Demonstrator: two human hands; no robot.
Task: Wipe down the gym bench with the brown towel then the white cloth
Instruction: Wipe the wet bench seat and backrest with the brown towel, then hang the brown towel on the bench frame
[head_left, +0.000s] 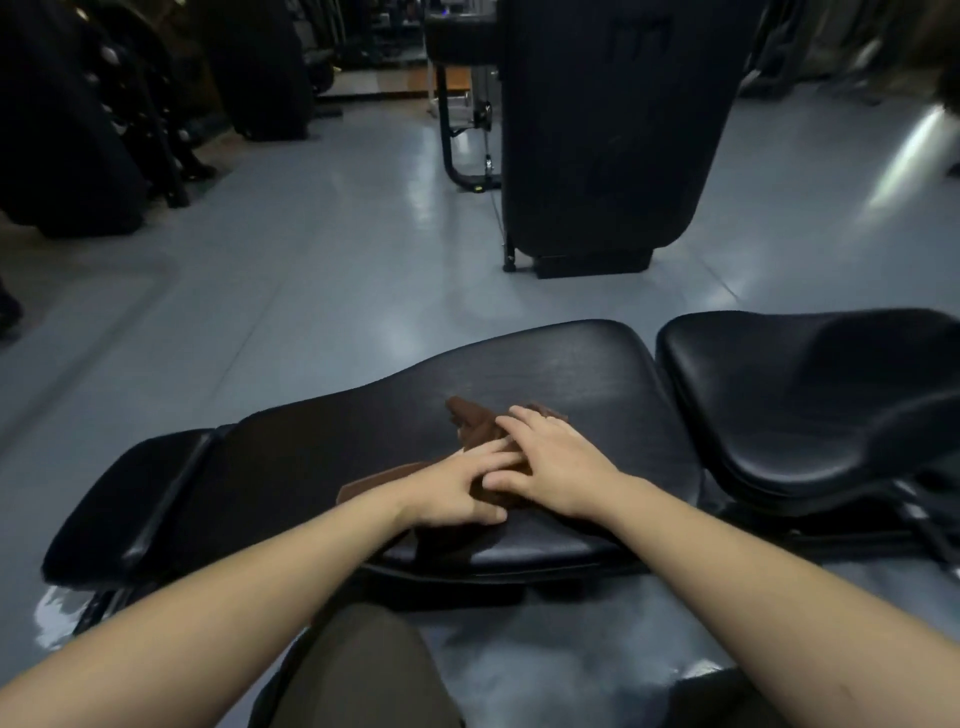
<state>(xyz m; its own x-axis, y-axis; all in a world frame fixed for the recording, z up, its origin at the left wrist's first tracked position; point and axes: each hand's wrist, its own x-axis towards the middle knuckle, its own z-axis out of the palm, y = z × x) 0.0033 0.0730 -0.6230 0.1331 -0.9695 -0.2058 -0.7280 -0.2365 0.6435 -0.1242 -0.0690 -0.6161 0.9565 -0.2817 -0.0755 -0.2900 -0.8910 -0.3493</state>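
grey gym flooring (322, 270) is stretching behind a black gym bench (545, 374). both hands are lying on a bunched brown towel (480, 423) on the main pad; the left hand (457, 491) is pressing it with spread fingers, while the right hand (556, 462) is overlapping those fingers, seemingly flat, its hold hard to read. a separate seat pad (805, 384) is sitting right of the hands.

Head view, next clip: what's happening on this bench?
A person is pressing a bunched brown towel onto the long black pad of a gym bench with both hands. The left hand and right hand lie mostly flat on the towel, fingers overlapping. The separate seat pad sits to the right. No white cloth is in view.
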